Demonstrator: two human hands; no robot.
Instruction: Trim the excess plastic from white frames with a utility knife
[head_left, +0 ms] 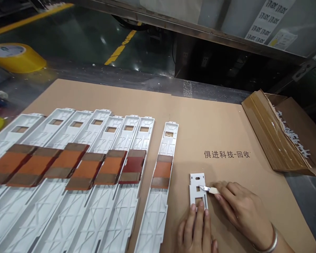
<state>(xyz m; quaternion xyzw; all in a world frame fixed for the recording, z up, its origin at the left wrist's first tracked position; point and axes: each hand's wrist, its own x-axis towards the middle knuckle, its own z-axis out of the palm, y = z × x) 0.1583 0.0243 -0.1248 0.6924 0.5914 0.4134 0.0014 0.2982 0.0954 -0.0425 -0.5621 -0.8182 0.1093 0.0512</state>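
Head view: nearest the camera, the left hand (197, 228) is laid flat, fingers together, with its fingertips pressed on the lower end of a small white plate (198, 189). The plate lies on a cardboard sheet (226, 133), just right of the long trays. The right hand (242, 207), a bangle (271, 242) worn at its wrist, is closed around a small knife (209, 189); the blade tip is set against the plate at a square cut-out near its middle. To the left, a single long white tray (160, 186) with an orange-brown band across it is laid apart from a row of similar trays (76, 165), which are overlapped side by side. Printed characters (226, 154) are seen on the cardboard beyond the plate. Farther right, an open carton (279, 140) holding white scraps is placed at the cardboard's edge. At the far left, a yellow tape roll (13, 56) is seen on the bench.
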